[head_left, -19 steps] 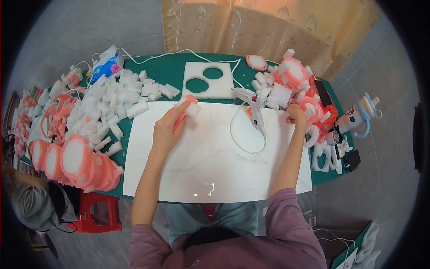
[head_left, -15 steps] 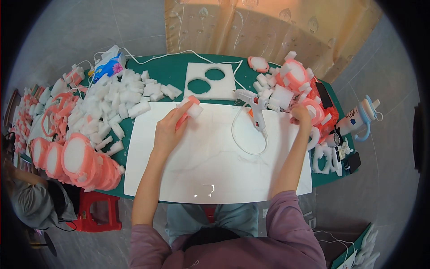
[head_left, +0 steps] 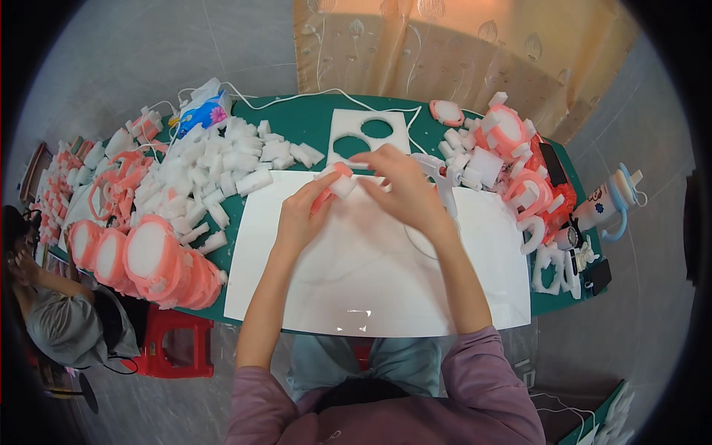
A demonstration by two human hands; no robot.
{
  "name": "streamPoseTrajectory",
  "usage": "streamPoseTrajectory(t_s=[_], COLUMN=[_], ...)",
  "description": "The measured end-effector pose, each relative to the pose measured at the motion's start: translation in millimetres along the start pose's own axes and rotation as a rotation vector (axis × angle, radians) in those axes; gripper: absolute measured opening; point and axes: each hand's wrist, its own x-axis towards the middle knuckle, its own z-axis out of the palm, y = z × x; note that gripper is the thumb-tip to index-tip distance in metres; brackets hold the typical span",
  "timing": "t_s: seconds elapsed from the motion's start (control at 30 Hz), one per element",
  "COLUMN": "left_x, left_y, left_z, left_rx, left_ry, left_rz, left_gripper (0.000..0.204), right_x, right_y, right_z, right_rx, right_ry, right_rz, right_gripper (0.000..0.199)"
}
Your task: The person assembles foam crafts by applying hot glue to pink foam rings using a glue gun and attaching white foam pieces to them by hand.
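Head view: both hands pinch pink-white foam piece (head_left: 337, 180).

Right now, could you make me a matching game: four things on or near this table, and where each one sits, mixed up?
Things:
1. foam blocks
2. red stool
3. foam sheet with holes
4. jug

Places:
A. under the table's left end
B. far middle of the table
C. right end of the table
D. heaped on the left of the table

Pairs: 1-D, 2-A, 3-B, 4-C
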Motion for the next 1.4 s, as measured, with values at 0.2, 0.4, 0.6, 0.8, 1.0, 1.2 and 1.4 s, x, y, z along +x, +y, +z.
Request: streamPoseTrajectory(t_s=[0.2, 0.4, 0.6, 0.8, 1.0, 1.2, 1.4], left_x=[1, -1, -1, -4, -2, -1, -2], left_y=[7, 6, 3, 0, 4, 1, 0], left_z=[0, -3, -3, -4, -4, -2, -2], left_rx=[-0.025, -0.103, -0.133, -0.082, -0.088, -0.111, -0.093], left_ry=[-0.034, -0.044, -0.091, -0.093, -0.066, -0.014, -0.032], left_rz=[-0.066, -0.156, -0.197, -0.139, -0.11, -0.082, -0.109], left_gripper=[0.041, 0.056, 0.06, 0.057, 0.044, 0.039, 0.041], right_x=[-7, -5, -7, -7, -6, -4, -4], right_y=[6, 0, -4, -7, -6, -6, -3], right_z=[38, 38, 40, 45, 42, 42, 45], right_rx=[0.04, 0.053, -0.039, -0.153, -0.12, -0.069, -0.079], right_ry=[-0.011, -0.005, -0.046, -0.042, -0.095, -0.102, -0.115], right_rz=[0.014, 0.046, 0.058, 0.016, 0.063, 0.122, 0.118], right_gripper=[0.033, 0.035, 0.036, 0.034, 0.028, 0.022, 0.023])
